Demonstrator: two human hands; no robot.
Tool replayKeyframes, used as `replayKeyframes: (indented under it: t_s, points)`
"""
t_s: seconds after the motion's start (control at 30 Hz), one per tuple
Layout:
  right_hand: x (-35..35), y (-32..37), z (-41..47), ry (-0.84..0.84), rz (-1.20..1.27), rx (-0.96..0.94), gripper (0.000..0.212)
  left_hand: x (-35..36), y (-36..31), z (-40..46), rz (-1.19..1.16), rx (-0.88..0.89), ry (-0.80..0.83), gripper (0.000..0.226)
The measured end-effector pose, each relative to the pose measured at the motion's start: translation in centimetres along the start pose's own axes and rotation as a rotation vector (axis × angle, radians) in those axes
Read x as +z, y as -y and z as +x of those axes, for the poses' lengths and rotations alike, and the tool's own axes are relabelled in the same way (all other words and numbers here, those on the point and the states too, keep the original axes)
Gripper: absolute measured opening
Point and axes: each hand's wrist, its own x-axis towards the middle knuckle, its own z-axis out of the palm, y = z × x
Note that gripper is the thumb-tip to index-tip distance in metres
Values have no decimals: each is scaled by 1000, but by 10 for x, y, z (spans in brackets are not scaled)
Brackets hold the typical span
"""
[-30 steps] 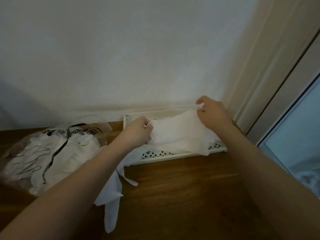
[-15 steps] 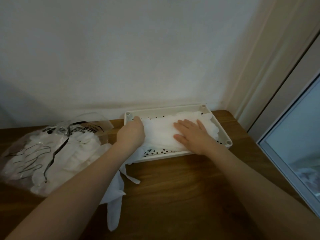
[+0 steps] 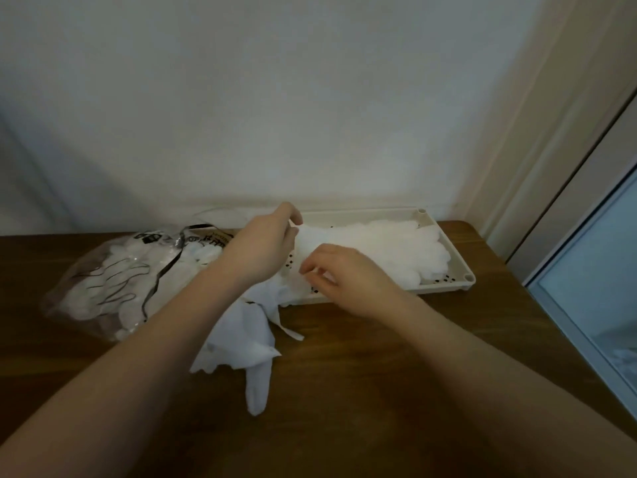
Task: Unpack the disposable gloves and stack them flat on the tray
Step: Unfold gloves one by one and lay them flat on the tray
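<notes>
A cream perforated tray [image 3: 458, 257] stands on the wooden table against the wall. White translucent gloves [image 3: 386, 246] lie spread flat in it, fingers pointing right. My left hand [image 3: 265, 250] pinches the cuff end of the top glove at the tray's left end. My right hand [image 3: 348, 274] hovers over the tray's near left part with fingers curled, pinching thin glove film. A clear plastic bag [image 3: 113, 281] with black print, still full of gloves, lies to the left. More loose gloves [image 3: 248, 343] hang from the tray's left edge onto the table.
The wooden table [image 3: 379, 391] ends at a rounded corner on the right. A white wall rises just behind the tray. A pale door frame and glass panel [image 3: 593, 270] stand to the right.
The gloves held up earlier were laid into the tray and pressed flat by my right hand. Now my right hand has slid left and curled, and my left hand lifts the cuff end.
</notes>
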Motion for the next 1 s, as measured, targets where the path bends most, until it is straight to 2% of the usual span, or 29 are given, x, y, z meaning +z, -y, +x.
replayKeyframes:
  t_s: [0.07,0.13,0.23,0.33,0.43,0.53,0.7,0.83,0.9,1.0]
  points:
    - [23,18,9,99,-76,-37,35,-9,3,-14,-41,15,-7,18]
    - [43,26,16,136,-180,17,33,-12,10,-27,-36,6,15,16]
    - [55,25,19,40,-175,173,27,-10,21,-42,26,-51,129,19]
    - [50,27,16,-56,-60,190,25,-3,32,-58,147,-105,260,26]
    - [34,30,11,-127,57,203,22,4,39,-66,233,-115,219,26]
    - [17,36,4,-172,384,267,13,6,40,-69,250,-147,123,30]
    - [-5,36,-8,-244,1115,350,31,6,42,-69,306,-141,14,19]
    - [-16,34,-20,-358,1562,491,17,4,44,-65,313,-178,104,14]
    - [-21,35,-25,-441,1696,572,21,1,37,-66,194,-158,109,13]
    - [-27,34,-35,-515,1796,636,22,-7,18,-73,-289,-144,33,19]
